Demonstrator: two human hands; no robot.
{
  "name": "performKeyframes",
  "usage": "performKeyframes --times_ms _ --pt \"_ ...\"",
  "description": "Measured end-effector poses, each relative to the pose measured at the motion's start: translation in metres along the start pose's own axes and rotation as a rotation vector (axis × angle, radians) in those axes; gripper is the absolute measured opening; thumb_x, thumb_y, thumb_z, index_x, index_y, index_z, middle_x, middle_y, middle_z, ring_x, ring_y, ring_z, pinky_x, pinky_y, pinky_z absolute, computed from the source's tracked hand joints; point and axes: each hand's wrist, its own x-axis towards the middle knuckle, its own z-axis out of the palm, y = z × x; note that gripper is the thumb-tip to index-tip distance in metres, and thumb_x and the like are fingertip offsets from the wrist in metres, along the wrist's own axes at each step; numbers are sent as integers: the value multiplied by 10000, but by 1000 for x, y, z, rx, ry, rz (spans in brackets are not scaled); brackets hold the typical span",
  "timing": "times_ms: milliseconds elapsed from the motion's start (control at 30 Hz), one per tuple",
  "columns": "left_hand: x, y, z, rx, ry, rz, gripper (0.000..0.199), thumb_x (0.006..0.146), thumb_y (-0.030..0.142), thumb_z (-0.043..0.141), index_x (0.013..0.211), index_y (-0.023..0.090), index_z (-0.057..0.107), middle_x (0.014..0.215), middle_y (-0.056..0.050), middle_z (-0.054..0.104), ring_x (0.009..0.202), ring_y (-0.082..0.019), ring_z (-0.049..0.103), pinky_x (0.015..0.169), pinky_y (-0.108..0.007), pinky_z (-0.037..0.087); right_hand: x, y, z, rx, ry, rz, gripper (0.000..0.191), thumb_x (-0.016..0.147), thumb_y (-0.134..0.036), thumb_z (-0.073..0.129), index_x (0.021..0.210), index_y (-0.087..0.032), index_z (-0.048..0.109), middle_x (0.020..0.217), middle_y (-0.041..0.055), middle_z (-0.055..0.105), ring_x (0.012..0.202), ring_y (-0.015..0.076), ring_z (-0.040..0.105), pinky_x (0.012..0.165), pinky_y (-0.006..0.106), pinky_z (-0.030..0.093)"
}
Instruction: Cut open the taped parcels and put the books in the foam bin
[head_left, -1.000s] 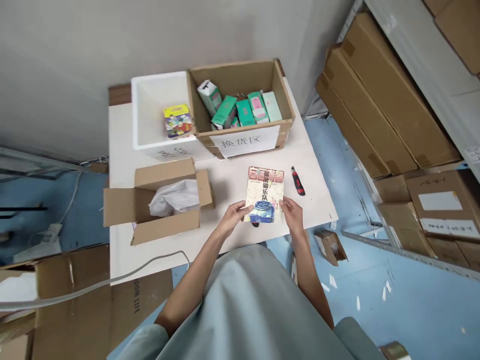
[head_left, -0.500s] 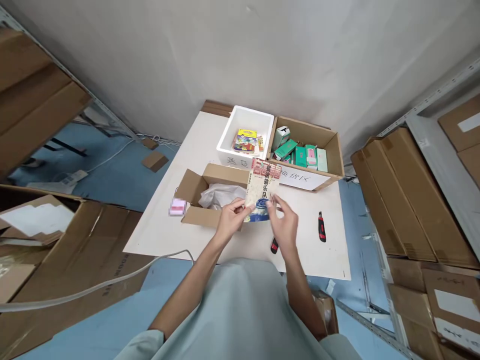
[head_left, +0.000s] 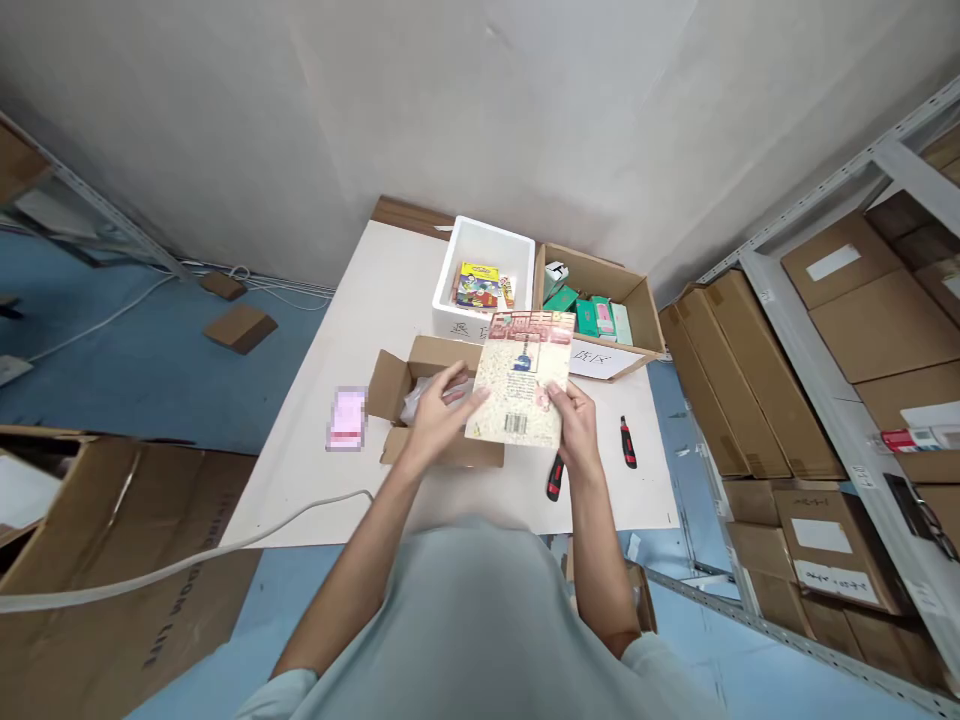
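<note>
A cream book [head_left: 517, 400] with red lettering is raised over the table, its back cover with a barcode facing me. My right hand [head_left: 577, 425] grips its right edge, thumb on the cover. At the book's left edge is my left hand [head_left: 435, 415], fingers apart, with the thumb tip at the cover's margin. Beneath and behind my left hand stands an open carton [head_left: 480, 457], with pale plastic wrapping [head_left: 412, 402] inside. A black-and-red box cutter [head_left: 555, 480] lies beside my right wrist, partly hidden.
Behind the book stand a white foam box [head_left: 443, 285] with colourful booklets and a cardboard box [head_left: 643, 310] with several green packs. Another box cutter [head_left: 628, 442] lies right. A blurred pink slip [head_left: 346, 418] and a cable [head_left: 300, 518] are left. Shelving [head_left: 832, 380] flanks the table.
The book has turned over, from the face with large black lettering to the barcode side. My left hand's fingers have spread from their pinch. The view has shifted to the right.
</note>
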Motion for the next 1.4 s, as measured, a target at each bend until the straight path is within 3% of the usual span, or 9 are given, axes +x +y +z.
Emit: performKeyframes --times_ms 233,433,667,867,967,1067,1133,1267,1400 --pt "-2 26 -52 -164 -400 -91 872 785 989 772 1078 177 897 1118 -157 860 1093 -351 801 855 -400 672 -19 2 25 147 13 25 549 885 -716 839 1129 -224 835 1207 126 889 1205 371 831 1071 501 681" --pt "-4 32 -55 -114 -325 -7 643 810 785 895 1001 171 890 1040 -108 851 1005 -306 762 881 -398 634 -21 7 40 76 12 37 629 896 -757 818 1219 -218 833 1181 120 891 1249 392 818 1021 506 708" --pt "-1 15 -45 211 -121 137 445 1002 576 734 1160 199 911 1006 -65 866 956 -294 803 888 -361 635 -9 35 64 -155 160 -63 787 803 -740 906 1364 -198 805 1337 181 833 1366 364 755 1173 543 630" --pt "-36 -23 -22 375 -197 205 437 1039 312 655 1438 263 828 1499 -114 791 1417 -367 733 1198 -466 595 -22 63 100 -358 143 -18 651 908 -770 769 1173 -179 836 988 112 857 1035 318 812 886 408 680" --pt "-35 -39 -22 260 -315 141 516 1008 350 731 1512 250 778 1620 -105 713 1464 -353 711 1262 -484 575 -20 71 91 -376 214 -5 676 916 -824 684 1017 -169 814 911 113 842 895 297 787 789 387 651" --pt "-11 -46 -37 143 -230 -22 592 975 471 815 1498 197 763 1616 -156 709 1431 -353 731 1242 -490 597 -15 69 74 -215 140 13 684 873 -830 741 1066 -177 810 1020 113 879 935 299 807 845 405 671" --pt "7 -41 -55 93 -128 -93 704 881 557 924 1449 171 770 1587 -190 720 1466 -379 701 1268 -523 570 -16 63 66 -75 63 42 677 843 -793 826 1157 -193 822 1139 102 894 1047 319 830 929 430 686" --pt "16 -8 -93 -144 -380 -216 836 692 699 1034 1285 145 833 1333 -199 844 1298 -419 789 1135 -551 656 -24 43 62 128 -77 129 660 794 -738 937 1207 -232 844 1226 81 891 1175 337 830 1018 455 687" --pt "3 32 -111 -156 -379 -147 759 676 632 1079 1229 160 862 1263 -169 869 1223 -401 819 1049 -495 697 -28 30 65 218 -139 145 655 777 -711 988 1230 -256 858 1234 61 890 1182 319 828 1048 430 676"
